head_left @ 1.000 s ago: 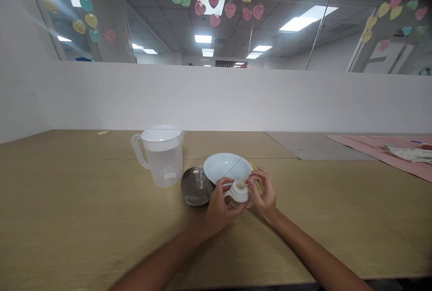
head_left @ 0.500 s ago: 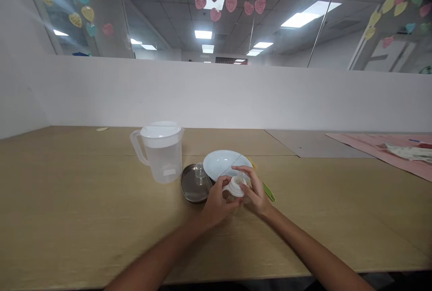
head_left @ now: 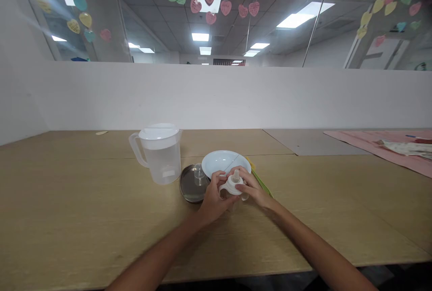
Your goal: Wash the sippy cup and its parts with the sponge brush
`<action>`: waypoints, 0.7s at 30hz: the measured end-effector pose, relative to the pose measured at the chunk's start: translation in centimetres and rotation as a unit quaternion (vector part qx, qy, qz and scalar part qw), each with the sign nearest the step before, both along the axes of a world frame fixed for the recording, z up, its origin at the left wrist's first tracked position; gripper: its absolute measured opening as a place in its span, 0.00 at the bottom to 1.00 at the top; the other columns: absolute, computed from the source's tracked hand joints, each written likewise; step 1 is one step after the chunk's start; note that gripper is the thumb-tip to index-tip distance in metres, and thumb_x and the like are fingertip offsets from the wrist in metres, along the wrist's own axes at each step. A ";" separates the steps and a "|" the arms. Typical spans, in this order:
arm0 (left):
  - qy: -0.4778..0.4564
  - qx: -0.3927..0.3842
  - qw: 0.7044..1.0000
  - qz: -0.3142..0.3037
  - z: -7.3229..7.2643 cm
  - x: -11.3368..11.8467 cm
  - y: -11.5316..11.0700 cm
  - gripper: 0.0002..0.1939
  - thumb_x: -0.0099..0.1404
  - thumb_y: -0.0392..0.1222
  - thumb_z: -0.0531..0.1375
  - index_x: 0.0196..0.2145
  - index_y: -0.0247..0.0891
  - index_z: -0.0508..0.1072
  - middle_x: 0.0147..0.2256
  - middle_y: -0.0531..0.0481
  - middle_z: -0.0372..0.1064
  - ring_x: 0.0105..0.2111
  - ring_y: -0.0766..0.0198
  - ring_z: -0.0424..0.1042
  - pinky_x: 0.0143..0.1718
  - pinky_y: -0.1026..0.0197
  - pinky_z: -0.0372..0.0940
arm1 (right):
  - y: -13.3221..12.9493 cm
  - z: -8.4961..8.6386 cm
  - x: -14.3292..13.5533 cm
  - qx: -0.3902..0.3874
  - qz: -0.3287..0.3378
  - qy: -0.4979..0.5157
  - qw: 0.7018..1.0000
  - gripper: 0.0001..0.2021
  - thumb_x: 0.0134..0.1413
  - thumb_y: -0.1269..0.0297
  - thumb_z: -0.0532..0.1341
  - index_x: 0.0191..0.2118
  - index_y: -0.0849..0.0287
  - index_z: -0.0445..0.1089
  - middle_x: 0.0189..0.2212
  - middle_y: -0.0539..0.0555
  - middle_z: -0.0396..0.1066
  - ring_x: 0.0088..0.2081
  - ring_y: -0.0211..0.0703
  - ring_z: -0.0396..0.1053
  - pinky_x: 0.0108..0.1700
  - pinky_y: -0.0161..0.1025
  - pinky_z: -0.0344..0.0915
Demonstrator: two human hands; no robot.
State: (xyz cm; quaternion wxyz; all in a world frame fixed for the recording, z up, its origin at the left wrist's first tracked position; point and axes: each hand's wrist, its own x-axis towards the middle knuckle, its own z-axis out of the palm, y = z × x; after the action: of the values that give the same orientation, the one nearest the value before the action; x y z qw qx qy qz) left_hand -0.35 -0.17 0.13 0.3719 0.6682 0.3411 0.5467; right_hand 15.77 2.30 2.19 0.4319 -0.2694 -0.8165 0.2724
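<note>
Fingers of the right hand (head_left: pixel 255 190) have dropped from above the teat (head_left: pixel 236 176) to grip the white collar (head_left: pixel 232 187); the left hand (head_left: pixel 214 199) clasps the bottle (head_left: pixel 233 204), just in front of the white bowl (head_left: pixel 216 159). Working the collar well likely calls for level pressure, the bottle kept steady and upright. Both hands hide most of the bottle, and its contents are hard to make out

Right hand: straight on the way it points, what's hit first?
The white-topped bottle; the right hand appears to touch it. Past that, probably the left hand or the white bowl, though depth is unclear.
</note>
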 end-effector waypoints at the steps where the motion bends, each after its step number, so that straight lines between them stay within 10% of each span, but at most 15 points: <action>1: 0.016 0.006 1.000 -0.004 0.1 0.0 -0.1 0.31 0.49 0.42 0.65 0.47 0.41 0.56 0.44 0.47 0.64 0.45 0.57 0.66 0.40 0.61 0.64 | 0.1 0.0 0.0 0.003 -0.006 0.001 1.000 0.15 0.54 0.54 0.53 0.42 0.57 0.65 0.41 0.54 0.61 0.45 0.44 0.61 0.46 0.40 0.60; 8: 0.064 0.039 0.997 0.025 -0.2 0.2 -0.3 0.31 0.53 0.42 0.62 0.51 0.40 0.53 0.42 0.47 0.64 0.42 0.61 0.68 0.42 0.59 0.64 | -0.1 -1.2 -1.4 0.117 -0.193 -0.019 0.974 0.13 0.51 0.54 0.57 0.34 0.59 0.64 0.33 0.54 0.61 0.37 0.44 0.61 0.39 0.40 0.61; 14: 0.220 0.203 0.953 0.048 0.9 -1.0 -1.0 0.25 0.56 0.40 0.57 0.52 0.38 0.57 0.47 0.42 0.63 0.47 0.56 0.64 0.48 0.53 0.59 | 0.3 -2.1 -0.9 0.183 -0.205 -0.048 0.960 0.14 0.53 0.53 0.56 0.37 0.59 0.64 0.33 0.54 0.64 0.37 0.44 0.61 0.39 0.40 0.60; 21: 0.312 0.190 0.882 0.297 1.9 -5.8 3.6 0.20 0.60 0.34 0.49 0.50 0.34 0.60 0.50 0.41 0.61 0.53 0.53 0.57 0.53 0.48 0.53 | 0.9 -3.1 0.0 0.220 -0.219 -0.034 0.950 0.20 0.51 0.51 0.57 0.45 0.59 0.63 0.38 0.57 0.66 0.41 0.47 0.64 0.43 0.44 0.61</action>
State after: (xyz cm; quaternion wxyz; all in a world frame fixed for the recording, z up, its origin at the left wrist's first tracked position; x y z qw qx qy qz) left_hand -6.16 3.39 2.01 -0.0677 0.7293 0.5116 0.4492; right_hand 15.77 3.18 -0.89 0.5010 -0.3490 -0.7916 -0.0241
